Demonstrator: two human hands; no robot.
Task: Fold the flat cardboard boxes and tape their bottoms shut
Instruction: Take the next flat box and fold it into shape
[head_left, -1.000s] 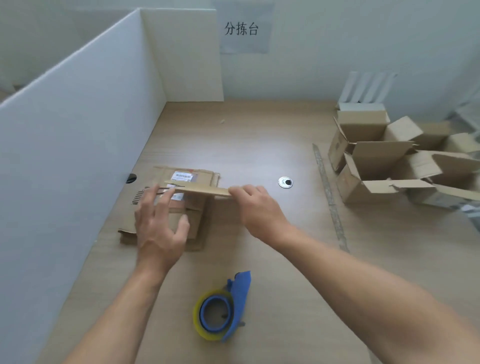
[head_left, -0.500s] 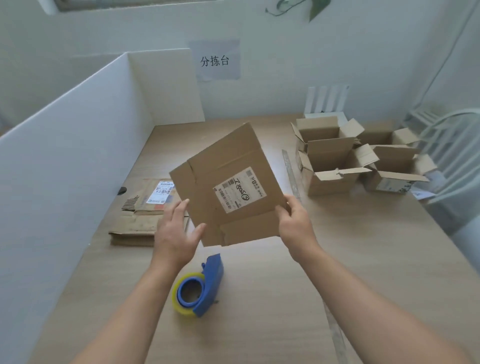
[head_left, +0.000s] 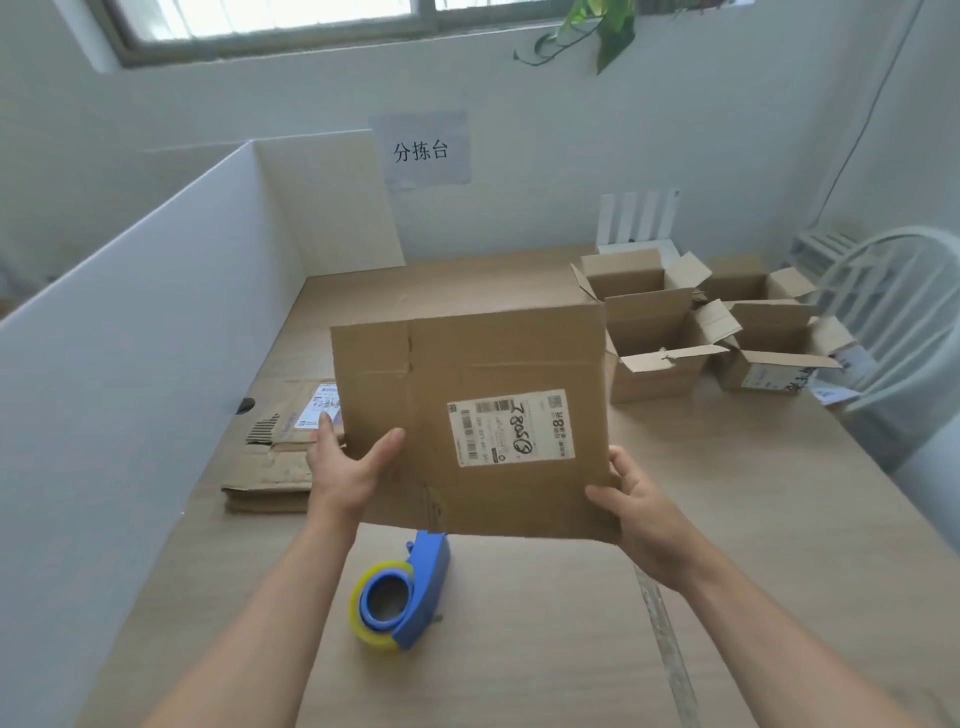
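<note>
Left side closed by white partition (head_left: 156, 338); stack of flat cardboard (head_left: 270, 467) lies just beside it. Front centre: tape dispenser (head_left: 400, 603). Far right crowded by open boxes (head_left: 660, 353) — bare tabletop (head_left: 753, 519) lies open nearer, along the right. The flat box (head_left: 467, 415), held upright, screens mid-table.

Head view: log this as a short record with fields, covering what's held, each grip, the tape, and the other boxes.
held item: flat box, raised above the table, shipping label facing the camera
left grip: pinches the box's left edge, thumb in front
right grip: pinches its lower right corner
tape dispenser: on the table below the box, untouched
flat stack: on the table at left, beside the white partition
opened boxes: grouped at far right
task state: held box not yet unfolded
</note>
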